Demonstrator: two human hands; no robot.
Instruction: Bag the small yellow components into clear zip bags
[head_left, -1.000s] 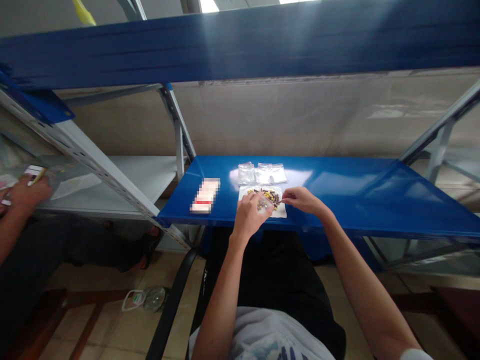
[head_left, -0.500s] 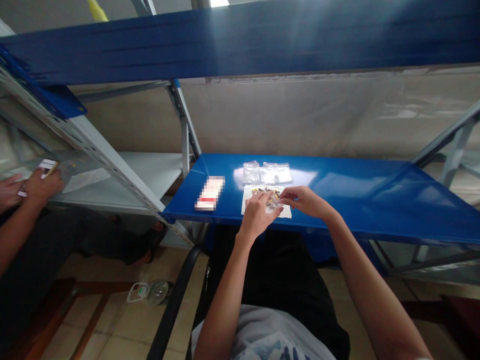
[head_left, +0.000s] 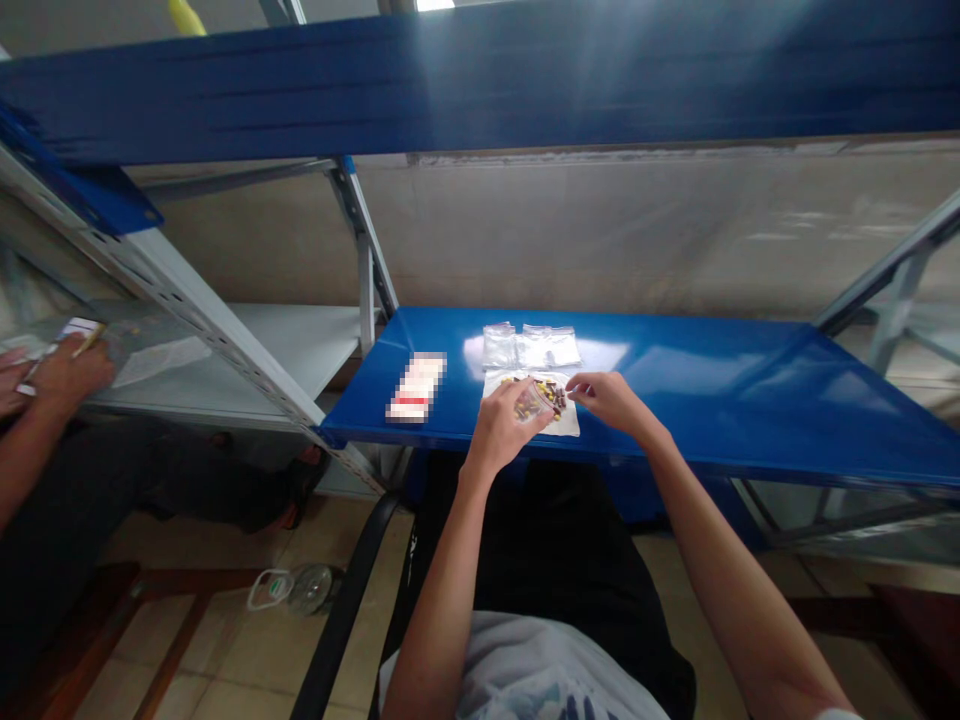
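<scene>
Drawn apart, the left hand (head_left: 504, 425) holds a clear bag (head_left: 535, 399), the right hand (head_left: 611, 400) pinching something too small to tell.

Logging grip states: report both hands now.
Left hand: closed, holding a small clear plastic bag.
Right hand: pinched beside the bag; holding cannot be told.

The head-worn camera looks forward and down from above a white printed T-shirt (head_left: 525, 670), close over the left hand (head_left: 506, 430) and right hand (head_left: 611, 400) at a glossy blue steel shelf (head_left: 712, 400), facing a beige far wall (head_left: 600, 240).
</scene>
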